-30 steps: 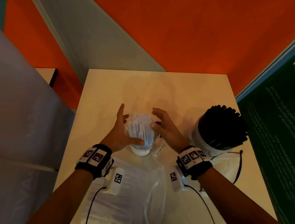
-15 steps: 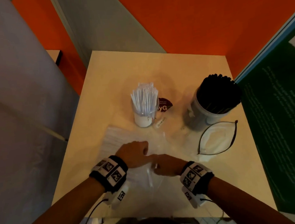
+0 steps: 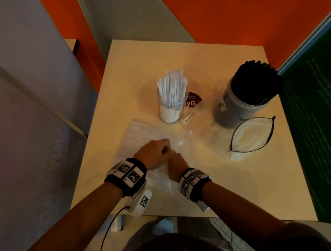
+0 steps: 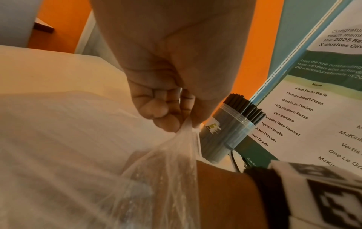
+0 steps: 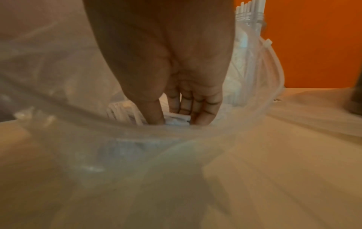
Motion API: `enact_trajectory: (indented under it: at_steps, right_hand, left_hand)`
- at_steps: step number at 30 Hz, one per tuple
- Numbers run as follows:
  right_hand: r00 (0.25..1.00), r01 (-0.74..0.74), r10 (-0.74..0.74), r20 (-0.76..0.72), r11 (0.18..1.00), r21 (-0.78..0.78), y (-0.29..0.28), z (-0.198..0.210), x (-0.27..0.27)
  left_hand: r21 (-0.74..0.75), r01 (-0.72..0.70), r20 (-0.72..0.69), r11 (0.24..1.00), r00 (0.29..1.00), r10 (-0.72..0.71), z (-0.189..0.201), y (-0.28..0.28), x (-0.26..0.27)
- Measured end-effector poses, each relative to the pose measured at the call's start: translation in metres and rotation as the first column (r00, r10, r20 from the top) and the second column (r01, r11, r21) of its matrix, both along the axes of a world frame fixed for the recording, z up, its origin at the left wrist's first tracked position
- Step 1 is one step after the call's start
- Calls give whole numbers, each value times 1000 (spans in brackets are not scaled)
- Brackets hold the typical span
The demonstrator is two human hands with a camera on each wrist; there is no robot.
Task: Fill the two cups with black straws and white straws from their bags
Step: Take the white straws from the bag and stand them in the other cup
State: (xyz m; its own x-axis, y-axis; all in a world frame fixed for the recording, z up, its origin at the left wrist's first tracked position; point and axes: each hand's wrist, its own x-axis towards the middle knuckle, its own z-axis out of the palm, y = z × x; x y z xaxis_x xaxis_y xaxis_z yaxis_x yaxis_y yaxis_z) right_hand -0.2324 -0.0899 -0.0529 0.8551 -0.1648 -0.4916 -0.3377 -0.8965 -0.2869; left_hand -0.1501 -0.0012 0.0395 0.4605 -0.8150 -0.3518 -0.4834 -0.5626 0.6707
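A clear cup (image 3: 172, 108) packed with white straws (image 3: 173, 85) stands mid-table; a grey cup (image 3: 234, 105) full of black straws (image 3: 256, 82) stands to its right. In front of them lies a clear bag (image 3: 139, 134) of white straws (image 5: 125, 111). My left hand (image 4: 182, 124) pinches the bag's (image 4: 166, 155) upper edge and holds its mouth up. My right hand (image 5: 178, 119) is inside the bag (image 5: 176, 139), thumb and fingers closing on a bunch of white straws. In the head view the two hands (image 3: 164, 149) (image 3: 174, 159) sit close together over the bag.
An empty zip bag (image 3: 250, 134) with a black rim lies at the right, in front of the grey cup (image 4: 231, 128). A dark red label (image 3: 191, 101) and a small white tag (image 3: 188, 117) lie by the clear cup. A green poster panel (image 3: 323, 128) borders the table's (image 3: 238, 179) right edge.
Both hands left the white-straw cup and came back to the bag. The left now lifts the bag's edge and the right has gone inside it.
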Motion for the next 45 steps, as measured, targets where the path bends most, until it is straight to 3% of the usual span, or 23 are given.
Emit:
enact_trajectory:
  at_steps: [5, 13, 17, 20, 25, 30, 33, 35, 37, 38, 40, 41, 45]
  right_hand:
    - [995, 76, -72, -71, 996, 48, -1, 6, -2]
    - [997, 6, -6, -80, 1000, 1, -4, 38, -1]
    - [985, -81, 74, -158, 996, -39, -20, 63, -2]
    - [967, -152, 128, -222, 984, -96, -51, 93, -13]
    - [921, -292, 201, -334, 923, -250, -110, 170, -29]
    - [903, -370, 216, -370, 828, -422, -130, 246, -30]
    - [939, -292, 177, -295, 863, -412, -129, 274, -17]
    - [965, -235, 179, -194, 917, -322, -133, 284, -8]
    - [990, -133, 140, 25, 972, -195, -142, 290, -1]
    - [978, -61, 83, 191, 991, -116, -146, 291, 1]
    - [864, 43, -82, 497, 995, 88, -145, 286, 5]
    - [810, 53, -159, 565, 979, 198, -139, 279, 8]
    - [777, -19, -287, 560, 879, 476, -114, 247, 22]
  left_hand:
    - [-40, -15, -10, 999, 1000, 15, 3, 5, 1]
    - [-47, -36, -36, 998, 999, 35, 2, 8, 6]
    - [8, -32, -1, 999, 999, 32, 0, 8, 9]
    - [21, -16, 68, 1000, 998, 14, -2, 5, 9]
    - [-49, 202, 250, 978, 951, -184, 1, -16, 3]
    - [-194, 266, 96, 944, 963, -251, 18, -62, -8]
    - [-233, 186, -56, 954, 977, -204, 29, -82, -9]
    - [-299, 126, -27, 946, 990, -140, 33, -85, -4]
    - [-363, 71, 5, 929, 997, -74, 35, -79, 6]
    - [-376, 39, -4, 926, 999, -44, 35, -76, 11]
    - [-387, -16, -30, 922, 1000, 5, 38, -71, 19]
    - [-395, -28, -39, 918, 999, 13, 41, -71, 22]
    - [-486, -39, -83, 873, 997, -2, 55, -80, 25]
